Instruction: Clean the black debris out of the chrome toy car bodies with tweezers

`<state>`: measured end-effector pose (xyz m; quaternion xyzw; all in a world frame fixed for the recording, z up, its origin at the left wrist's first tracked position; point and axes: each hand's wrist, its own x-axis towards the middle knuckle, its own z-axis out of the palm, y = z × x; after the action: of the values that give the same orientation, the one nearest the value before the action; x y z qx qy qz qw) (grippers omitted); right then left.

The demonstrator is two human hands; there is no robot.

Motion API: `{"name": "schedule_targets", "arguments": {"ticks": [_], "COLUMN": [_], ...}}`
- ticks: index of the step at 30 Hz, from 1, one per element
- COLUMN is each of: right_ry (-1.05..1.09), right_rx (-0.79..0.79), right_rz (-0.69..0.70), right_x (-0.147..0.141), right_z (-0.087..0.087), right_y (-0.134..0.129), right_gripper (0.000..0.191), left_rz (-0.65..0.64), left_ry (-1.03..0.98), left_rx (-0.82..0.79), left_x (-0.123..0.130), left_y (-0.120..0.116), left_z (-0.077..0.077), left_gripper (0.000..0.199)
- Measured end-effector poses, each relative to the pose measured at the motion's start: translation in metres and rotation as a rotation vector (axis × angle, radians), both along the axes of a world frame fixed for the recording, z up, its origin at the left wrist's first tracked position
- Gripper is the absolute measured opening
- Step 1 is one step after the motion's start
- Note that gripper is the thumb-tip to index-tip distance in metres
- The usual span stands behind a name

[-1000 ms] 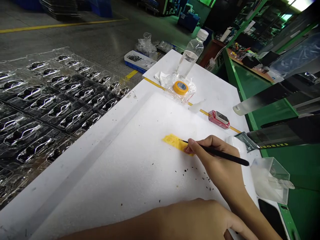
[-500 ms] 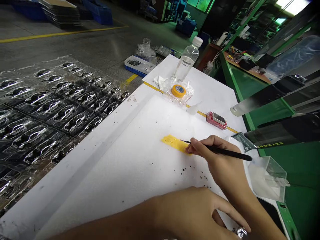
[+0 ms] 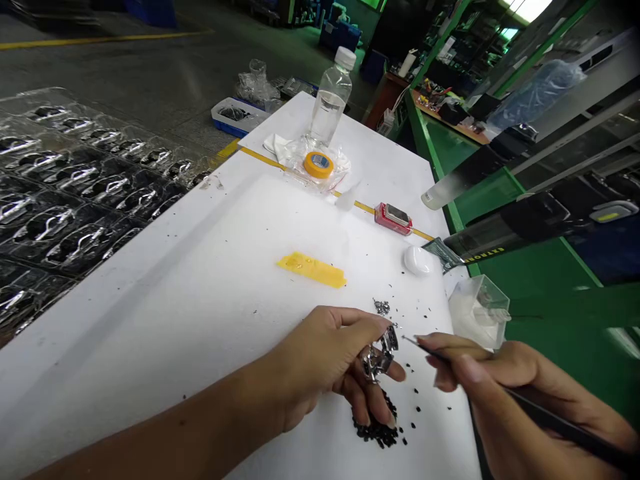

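Observation:
My left hand (image 3: 345, 360) grips a small shiny chrome part (image 3: 380, 357) between thumb and fingers, just over the table. Pinched in my right hand (image 3: 510, 387) are slim black tweezers (image 3: 545, 413). Their fine tip points left at the chrome part, with a small gap between; whether the tip carries a tiny piece I cannot tell. Beneath my left fingers lies a pile of small black pieces (image 3: 377, 433), partly hidden. Beyond that hand sits a little heap of silvery bits (image 3: 381, 307). A strip of yellow tape (image 3: 313, 269), with tiny clear dots, lies farther off.
On the white table (image 3: 165, 320) stand a clear bottle (image 3: 327, 110), an orange tape roll (image 3: 318, 165), a red box (image 3: 393, 219), a white rounded case (image 3: 417, 261) and a clear plastic box (image 3: 480, 310). Trays of packed parts (image 3: 100, 180) lie left; green framework (image 3: 565, 287) borders the right.
My right hand has drawn back from the yellow tape with the tweezers, toward the lower right. My left hand has risen and turned, bringing the chrome part into plain view. The whole view has shifted.

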<state>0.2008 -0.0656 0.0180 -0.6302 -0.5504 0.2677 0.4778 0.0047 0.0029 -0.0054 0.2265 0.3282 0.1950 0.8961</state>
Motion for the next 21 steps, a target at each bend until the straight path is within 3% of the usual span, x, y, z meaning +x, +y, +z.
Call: {"name": "schedule_targets", "arguments": {"ticks": [5, 21], "right_ry": [-0.062, 0.007], "right_rx": [-0.036, -0.045], "right_rz": [0.096, 0.039], "right_x": [-0.021, -0.027], "right_z": [-0.003, -0.008], "right_y": [-0.007, -0.007], "right_gripper": [0.017, 0.017], "left_rz": [-0.040, -0.044], "left_ry": [0.012, 0.026], "left_rx": [0.035, 0.039], "left_x": [-0.001, -0.001], "left_y": [0.002, 0.001], "left_z": [0.004, 0.007], "left_gripper": [0.035, 0.038]}}
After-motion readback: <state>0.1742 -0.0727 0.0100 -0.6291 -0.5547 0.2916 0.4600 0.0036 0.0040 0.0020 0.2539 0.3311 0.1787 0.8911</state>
